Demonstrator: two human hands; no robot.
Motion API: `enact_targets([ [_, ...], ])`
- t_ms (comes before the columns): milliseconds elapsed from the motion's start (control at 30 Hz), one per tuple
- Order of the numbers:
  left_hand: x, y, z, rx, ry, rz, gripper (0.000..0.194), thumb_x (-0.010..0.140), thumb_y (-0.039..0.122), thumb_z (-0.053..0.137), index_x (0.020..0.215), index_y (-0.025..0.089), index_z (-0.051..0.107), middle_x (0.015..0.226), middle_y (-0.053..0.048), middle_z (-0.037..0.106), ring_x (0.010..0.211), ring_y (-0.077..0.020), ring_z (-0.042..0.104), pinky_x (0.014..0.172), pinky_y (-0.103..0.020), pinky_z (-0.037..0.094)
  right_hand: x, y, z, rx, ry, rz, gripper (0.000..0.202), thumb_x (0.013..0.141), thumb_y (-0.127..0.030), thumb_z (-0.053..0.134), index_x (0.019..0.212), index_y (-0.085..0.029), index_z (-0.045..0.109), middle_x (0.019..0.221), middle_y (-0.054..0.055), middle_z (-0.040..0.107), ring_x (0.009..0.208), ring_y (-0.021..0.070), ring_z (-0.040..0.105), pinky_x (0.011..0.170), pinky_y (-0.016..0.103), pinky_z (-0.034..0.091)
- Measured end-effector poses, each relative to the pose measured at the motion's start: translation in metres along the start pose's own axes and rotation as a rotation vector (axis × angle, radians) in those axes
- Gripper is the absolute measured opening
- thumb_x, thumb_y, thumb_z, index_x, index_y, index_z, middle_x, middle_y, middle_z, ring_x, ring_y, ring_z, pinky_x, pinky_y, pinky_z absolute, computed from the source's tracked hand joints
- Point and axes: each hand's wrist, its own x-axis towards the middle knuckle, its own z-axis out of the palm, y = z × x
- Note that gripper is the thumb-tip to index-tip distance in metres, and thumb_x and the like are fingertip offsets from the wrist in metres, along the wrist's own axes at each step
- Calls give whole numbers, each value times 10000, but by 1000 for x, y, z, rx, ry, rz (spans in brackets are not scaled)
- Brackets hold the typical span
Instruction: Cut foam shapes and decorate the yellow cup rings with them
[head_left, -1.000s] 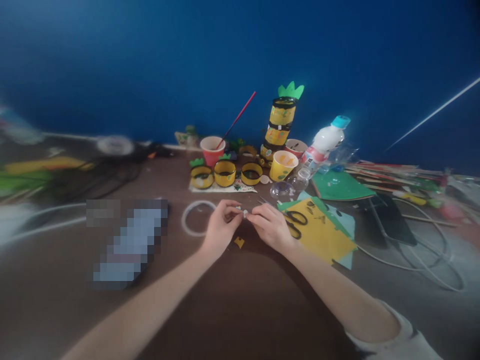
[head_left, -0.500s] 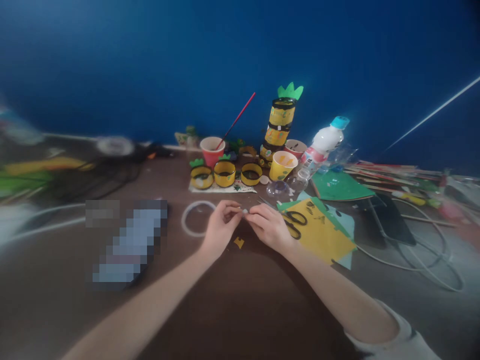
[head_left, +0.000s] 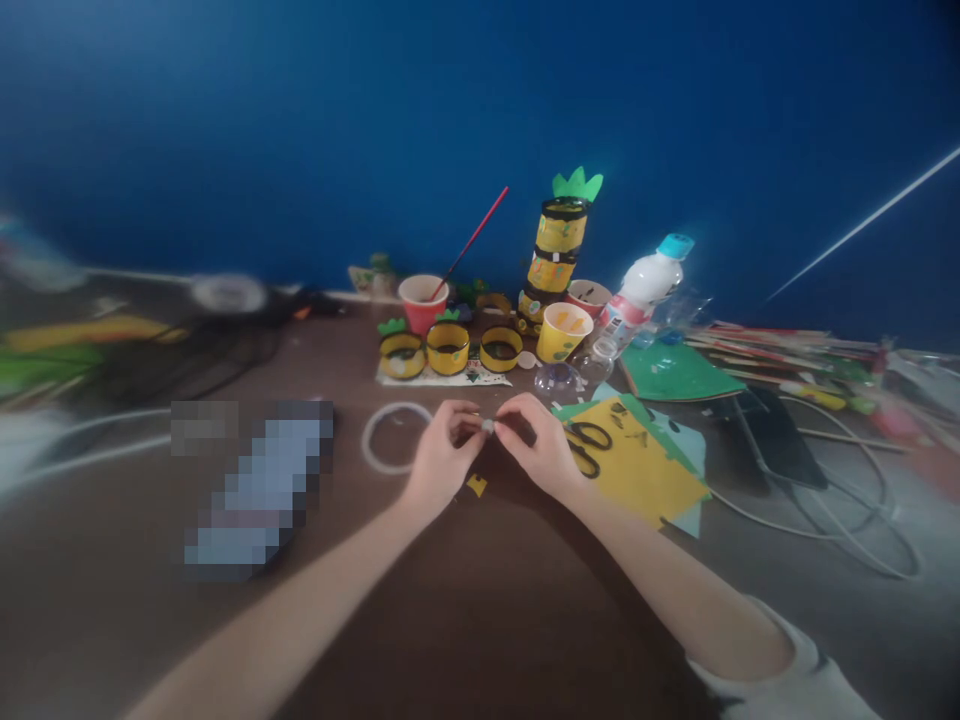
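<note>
Piece (head_left: 487,426): small and whitish, held up between both sets of fingertips, to the left of the scissors (head_left: 589,450); from my remote seat I cannot make out its exact shape or material.
Left hand (head_left: 444,455): thumb and fingers bent into a pinch on the piece, farther left of the scissors. My worry is how little there is to hold; uneven pressure could squirt it loose.
Right hand (head_left: 541,440): between the piece and the scissors, fingers curled, tips meeting the piece; I cannot tell whether they grip it or merely touch it. If the two hands pull out of step, I judge it could tear or flick away.
Yellow scrap (head_left: 477,486): on the dark tabletop (head_left: 480,620), left of the scissors and nearer the camera. A low wrist might sweep it aside.
Scissors: handles over the yellow sheet (head_left: 652,470), just beside the right hand. I cannot see the blades, so a careless sideways move there seems the riskiest; it might also snag a loop and drag the sheet.
Pale ring (head_left: 366,438): flat, well left of the scissors; a slip of the left hand could nudge it.
Tower (head_left: 556,240): beyond the scissors, tall and narrow; I expect a long reach that bumps it could topple it.
</note>
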Motion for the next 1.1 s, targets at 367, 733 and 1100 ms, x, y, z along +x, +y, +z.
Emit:
enact_targets([
  [367, -6, 5, 0, 241, -53, 52, 235, 728, 118, 534, 940, 201, 473, 809, -6, 623, 773, -147, 614, 737, -286, 463, 6, 0, -4, 127, -109, 284, 92, 751, -239, 547, 688, -173, 530, 620, -24, 533, 576, 109, 483, 545, 229, 395],
  [733, -6, 20, -8, 539, 34, 195, 195, 770, 92, 420, 911, 192, 511, 904, -14, 615, 840, -124, 585, 792, -265, 435, 7, 16, -5, -177, -76, 146, 63, 778, -204, 532, 722, -187, 555, 719, 16, 565, 738, 161, 500, 678, 274, 400],
  [1100, 6, 39, -45, 1387, -7, 4, 199, 789, 332, 406, 754, 172, 520, 782, -75, 609, 785, -235, 569, 676, -340, 420, 4, 21, 2, -396, -107, 29, 45, 773, -185, 539, 775, -191, 583, 804, 46, 553, 824, 200, 458, 740, 316, 379],
])
